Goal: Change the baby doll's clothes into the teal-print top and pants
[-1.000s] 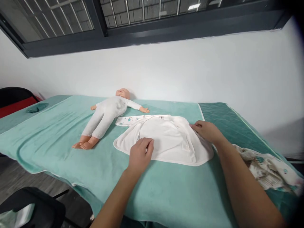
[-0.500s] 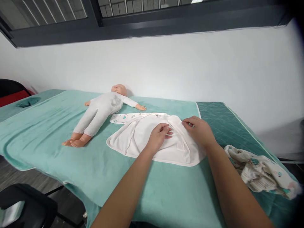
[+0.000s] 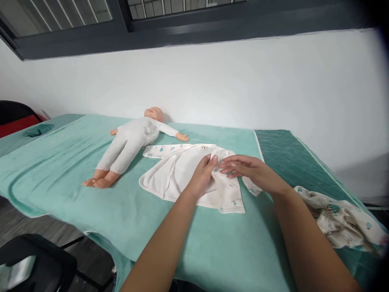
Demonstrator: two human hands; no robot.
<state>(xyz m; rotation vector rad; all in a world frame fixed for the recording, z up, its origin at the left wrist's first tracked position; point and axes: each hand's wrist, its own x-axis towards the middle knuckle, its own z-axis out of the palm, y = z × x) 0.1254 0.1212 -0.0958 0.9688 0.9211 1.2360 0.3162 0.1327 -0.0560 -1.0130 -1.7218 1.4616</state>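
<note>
A white baby shirt [image 3: 182, 170] with small printed figures lies spread on the green cloth, its plain inside facing up on the left. The right front panel is folded over, print side up, and a sleeve sticks out at the right. My left hand [image 3: 203, 173] pinches the shirt's edge between thumb and fingers. Just right of it, my right hand [image 3: 251, 170] hovers over the printed panel with its fingers stretched out and slightly apart. A baby doll [image 3: 133, 140] in a white cloth body lies on its back to the left, one arm reaching toward the shirt.
A crumpled printed baby garment [image 3: 343, 223] lies at the right on the dark green quilted cover [image 3: 276, 150]. The light green cloth [image 3: 75, 162] drapes over the front edge. A black chair [image 3: 36, 263] stands at the lower left. Behind is a white wall [image 3: 212, 85] under a window frame.
The shirt's right panel has been turned over toward the left, bringing its printed side and the right sleeve into view. My left hand has closed on the edge; my right hand's fingers have spread.
</note>
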